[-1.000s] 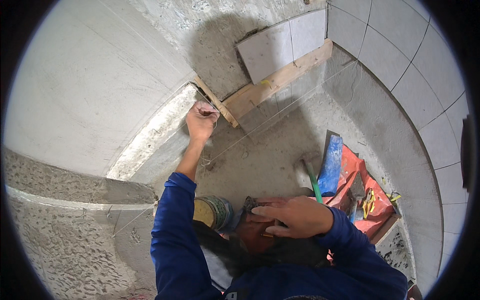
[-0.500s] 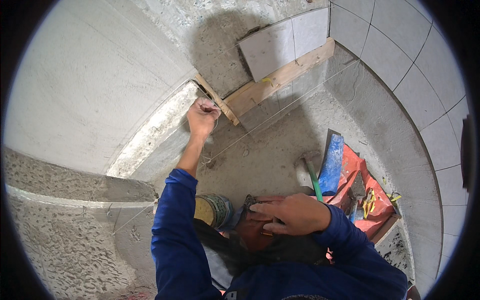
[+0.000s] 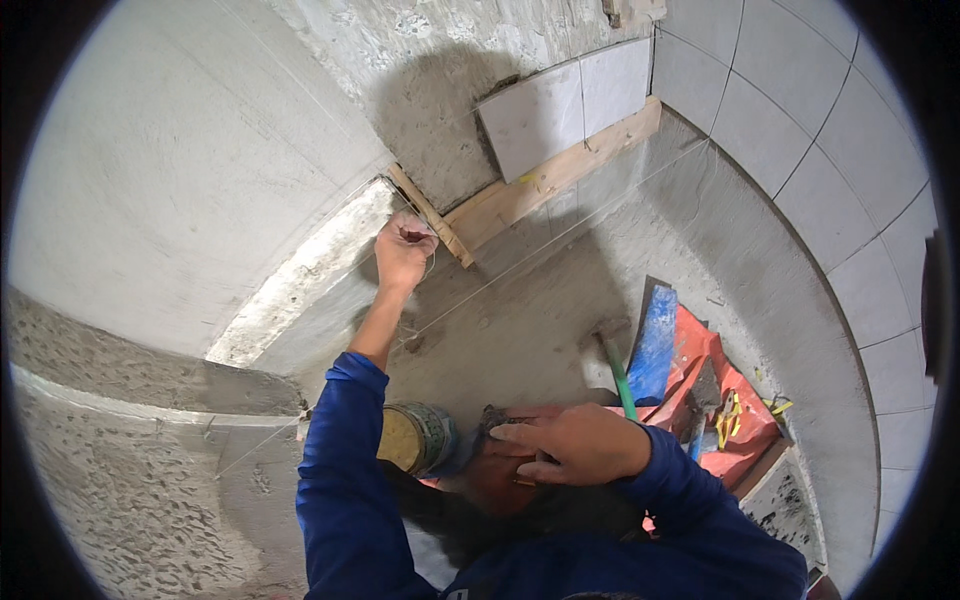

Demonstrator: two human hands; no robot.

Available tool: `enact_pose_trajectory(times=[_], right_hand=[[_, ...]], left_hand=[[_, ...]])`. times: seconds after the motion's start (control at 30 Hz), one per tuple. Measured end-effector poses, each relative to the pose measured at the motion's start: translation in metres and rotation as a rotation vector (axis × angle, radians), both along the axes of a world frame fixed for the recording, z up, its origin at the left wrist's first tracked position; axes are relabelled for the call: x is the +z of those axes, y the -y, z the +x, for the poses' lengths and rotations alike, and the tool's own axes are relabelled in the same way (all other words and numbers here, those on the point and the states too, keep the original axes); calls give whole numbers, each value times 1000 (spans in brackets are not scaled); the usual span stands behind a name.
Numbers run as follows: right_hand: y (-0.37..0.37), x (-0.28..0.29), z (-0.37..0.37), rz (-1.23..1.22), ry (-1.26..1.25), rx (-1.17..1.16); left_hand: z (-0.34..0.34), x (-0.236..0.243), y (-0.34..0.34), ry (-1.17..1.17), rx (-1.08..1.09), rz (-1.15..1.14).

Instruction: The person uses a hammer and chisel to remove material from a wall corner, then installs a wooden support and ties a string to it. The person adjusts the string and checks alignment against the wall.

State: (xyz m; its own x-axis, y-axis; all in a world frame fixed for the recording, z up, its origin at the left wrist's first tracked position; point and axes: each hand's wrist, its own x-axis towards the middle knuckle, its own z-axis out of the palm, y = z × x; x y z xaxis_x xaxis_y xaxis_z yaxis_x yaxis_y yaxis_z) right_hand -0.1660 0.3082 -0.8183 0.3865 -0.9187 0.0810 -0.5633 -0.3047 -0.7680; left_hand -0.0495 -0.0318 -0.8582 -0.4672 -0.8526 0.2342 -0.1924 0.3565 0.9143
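My left hand (image 3: 402, 252) is closed in a pinch on a thin white string (image 3: 432, 264), whose loose loop hangs below the fingers. It is right beside a narrow wooden strip (image 3: 432, 216) that stands against the wall edge. What exactly lies between the fingertips is hidden. A longer string (image 3: 540, 250) stretches taut across the floor toward the tiled wall at the upper right. My right hand (image 3: 585, 442) rests over my lap, fingers loosely stretched, holding nothing visible.
A wooden board (image 3: 560, 175) runs under two pale wall tiles (image 3: 565, 108). Near my legs stands a bucket (image 3: 405, 438) with yellowish contents. To the right are a green-handled hammer (image 3: 617, 380), a blue sheet (image 3: 655, 345) and an orange-red bag (image 3: 745, 450) with tools.
The view has shifted a little, so the wall and board appear lower. My left hand stays by the wooden strip with the string; my right hand stays over my lap.
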Motion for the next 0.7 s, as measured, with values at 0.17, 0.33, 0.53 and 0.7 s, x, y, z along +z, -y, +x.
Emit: enact_pose_trajectory(times=[0.17, 0.33, 0.53, 0.7], right_hand=[[-4, 7, -5, 17, 31, -2], [-6, 25, -14, 123, -1, 33], [-6, 38, -19, 148, 23, 39], [-8, 35, -21, 201, 29, 52]], left_hand=[[2, 1, -3, -99, -15, 94], [6, 3, 0, -32, 16, 126], [5, -1, 4, -56, -21, 106], [4, -4, 6, -1, 19, 47]])
